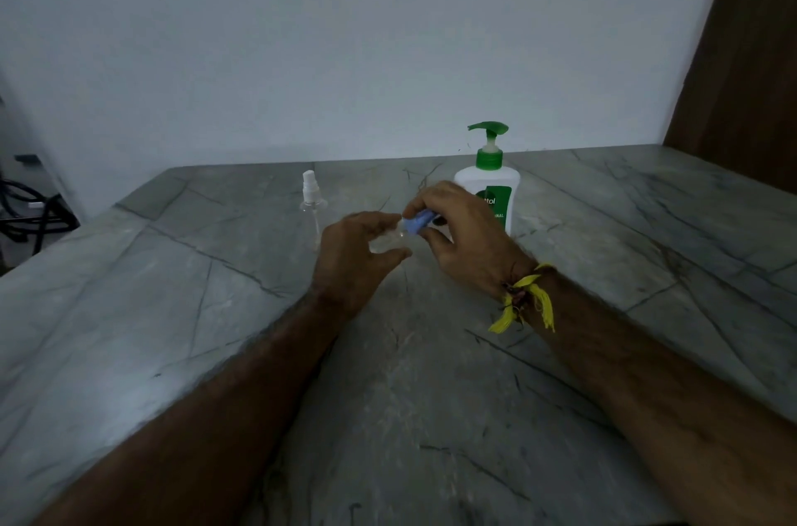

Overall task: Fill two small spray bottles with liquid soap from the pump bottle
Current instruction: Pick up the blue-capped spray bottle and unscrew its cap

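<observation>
- While both hands meet over the marble counter, the grip sits mid-scene: left hand curled round the clear body of a small spray bottle; right hand pinching its blue cap between fingers and thumb. Bottle tilted, cap end toward the right hand.
- Risk, at the grip: clear plastic is slick and light; a hard twist on the cap could spin the body in the left hand or drop it onto the stone below.
- Risk, cap: whether it is loosened or fully seated cannot be told; if it comes free suddenly, it may roll off.
- Left of the grip and slightly beyond: second spray bottle, white nozzle on, upright, apparently empty. A sweeping elbow or wrist would tip it.
- Just behind the right hand: pump bottle, white with green pump, upright. Knuckles are near it; a backward jerk could knock it.
- Right wrist: yellow thread band, loose ends that might snag.
</observation>
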